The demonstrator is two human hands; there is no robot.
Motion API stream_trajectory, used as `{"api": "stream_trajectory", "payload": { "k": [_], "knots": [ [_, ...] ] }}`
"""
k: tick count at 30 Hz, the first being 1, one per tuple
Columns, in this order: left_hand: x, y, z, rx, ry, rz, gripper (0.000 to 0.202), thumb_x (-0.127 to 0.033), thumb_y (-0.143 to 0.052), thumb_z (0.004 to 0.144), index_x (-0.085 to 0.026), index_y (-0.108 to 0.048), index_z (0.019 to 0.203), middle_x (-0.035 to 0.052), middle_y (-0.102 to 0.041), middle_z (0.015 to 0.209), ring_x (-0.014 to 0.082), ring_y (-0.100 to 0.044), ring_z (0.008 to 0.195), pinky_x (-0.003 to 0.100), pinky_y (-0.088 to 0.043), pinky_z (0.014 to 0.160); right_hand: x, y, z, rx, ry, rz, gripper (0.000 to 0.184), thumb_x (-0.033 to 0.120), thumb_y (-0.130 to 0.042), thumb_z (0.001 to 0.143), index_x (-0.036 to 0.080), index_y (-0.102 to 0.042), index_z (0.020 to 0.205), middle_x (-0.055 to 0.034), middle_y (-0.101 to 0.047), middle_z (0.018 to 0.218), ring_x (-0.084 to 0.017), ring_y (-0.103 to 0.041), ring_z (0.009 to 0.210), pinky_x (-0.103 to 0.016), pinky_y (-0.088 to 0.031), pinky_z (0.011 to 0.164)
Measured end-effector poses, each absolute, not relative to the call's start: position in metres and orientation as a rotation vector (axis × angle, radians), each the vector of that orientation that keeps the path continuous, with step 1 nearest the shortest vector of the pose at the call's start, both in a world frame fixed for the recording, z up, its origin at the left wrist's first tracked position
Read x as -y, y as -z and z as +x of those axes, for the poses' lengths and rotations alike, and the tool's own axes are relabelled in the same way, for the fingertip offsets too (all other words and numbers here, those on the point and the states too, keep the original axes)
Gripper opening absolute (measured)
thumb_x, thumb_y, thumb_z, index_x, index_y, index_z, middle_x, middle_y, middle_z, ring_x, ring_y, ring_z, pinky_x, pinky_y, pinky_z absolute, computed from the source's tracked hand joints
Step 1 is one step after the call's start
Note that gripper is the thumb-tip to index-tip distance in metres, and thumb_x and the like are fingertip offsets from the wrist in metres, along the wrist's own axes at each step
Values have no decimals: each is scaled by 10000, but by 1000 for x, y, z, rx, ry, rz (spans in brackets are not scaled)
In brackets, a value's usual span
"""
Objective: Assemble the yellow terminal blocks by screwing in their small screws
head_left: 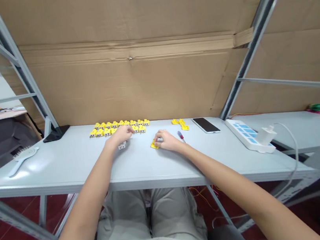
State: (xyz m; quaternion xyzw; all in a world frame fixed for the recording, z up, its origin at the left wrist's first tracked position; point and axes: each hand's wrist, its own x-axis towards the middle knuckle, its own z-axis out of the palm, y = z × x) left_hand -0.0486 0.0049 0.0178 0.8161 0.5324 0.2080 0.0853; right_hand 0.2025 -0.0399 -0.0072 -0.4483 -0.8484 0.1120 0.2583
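My left hand [122,135] rests on the grey table [73,164], fingers curled over a small white part [122,145] beneath it, right beside two rows of several small yellow connectors [113,127]. My right hand [165,140] pinches a yellow piece [154,145] against the tabletop. A small screwdriver with a red and blue handle [181,135] lies just right of that hand. Three loose yellow pieces [180,123] sit farther back.
A phone [206,124] lies face up right of the yellow pieces. A white and blue power strip [247,134] with a plugged charger [265,135] sits at the right. A white hairbrush [22,158] lies at the left. Cardboard [139,59] walls the back between metal shelf posts.
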Motion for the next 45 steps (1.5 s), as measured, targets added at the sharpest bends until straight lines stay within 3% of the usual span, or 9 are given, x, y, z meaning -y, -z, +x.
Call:
{"api": "stream_trajectory", "payload": {
  "k": [3, 6, 15, 24, 28, 33, 36, 40, 45],
  "knots": [
    [-4, -32, -79, -1605, -593, 2244, 366, -182, -490, 698, -174, -711, 990, 52, -721, 1093, 213, -650, 1046, 256, -510, 874, 42, 6, 201, 2313, -323, -1279, 66, 111, -614, 774, 155, -663, 768, -61, -632, 897, -164, -584, 835, -272, -428, 825],
    [3, -41, -98, -1551, -372, 2061, 391, -239, -550, 633, -201, -704, 990, 50, -719, 1086, 234, -652, 1003, 237, -526, 715, 44, 5, 200, 2310, -300, -1350, 53, 134, -614, 797, 155, -661, 783, -57, -627, 890, -138, -573, 737, -241, -426, 729],
    [1, -30, -94, -1474, -280, 1824, 452, -343, -724, 559, -182, -687, 979, 31, -696, 751, 165, -621, 673, 232, -485, 624, 46, 3, 198, 2316, -234, -1337, 67, 152, -620, 826, 159, -645, 765, -47, -620, 830, -126, -543, 678, -238, -411, 687],
    [-2, -12, -47, -1444, -368, 2260, 443, -612, -630, 685, -182, -572, 596, 11, -566, 563, 153, -499, 539, 265, -335, 514, 48, 3, 197, 2315, -252, -1369, 86, 176, -590, 874, 147, -666, 848, -73, -651, 883, -147, -580, 761, -242, -418, 734],
    [-1, -16, -47, -1313, -431, 2356, 442, -583, -512, 795, -173, -596, 652, 33, -603, 637, 167, -537, 601, 269, -375, 570, 45, 6, 198, 2318, -241, -1298, 175, 102, -518, 888, 153, -686, 887, -88, -678, 935, -154, -611, 803, -259, -434, 788],
    [-2, -26, -63, -1276, -516, 2323, 404, -443, -635, 702, -170, -668, 998, 78, -689, 1077, 215, -626, 910, 270, -464, 765, 43, 7, 201, 2260, -303, -1243, 282, 38, -465, 865, 164, -689, 980, -89, -721, 989, -173, -639, 860, -284, -465, 802],
    [-1, -19, -54, -1258, -425, 2348, 464, -405, -678, 670, -186, -672, 1079, 86, -668, 1193, 243, -610, 1041, 284, -469, 850, 43, 6, 202, 2273, -330, -1207, 328, 8, -471, 827, 174, -696, 999, -74, -726, 967, -167, -645, 857, -279, -476, 785],
    [0, -5, -35, -1202, -463, 2387, 405, -409, -667, 704, -189, -678, 1044, 78, -682, 1157, 241, -605, 1069, 288, -465, 891, 43, 6, 202, 2346, -302, -1202, 348, -9, -522, 784, 161, -699, 1031, -83, -701, 977, -158, -630, 825, -268, -468, 781],
    [-1, -2, -29, -1186, -477, 2368, 412, -433, -705, 689, -151, -658, 986, 100, -697, 1013, 239, -644, 952, 304, -496, 815, 42, 10, 202, 2353, -236, -1277, 274, 153, -637, 832, 147, -685, 1102, -86, -645, 948, -169, -613, 820, -288, -450, 814]
  ]
}}
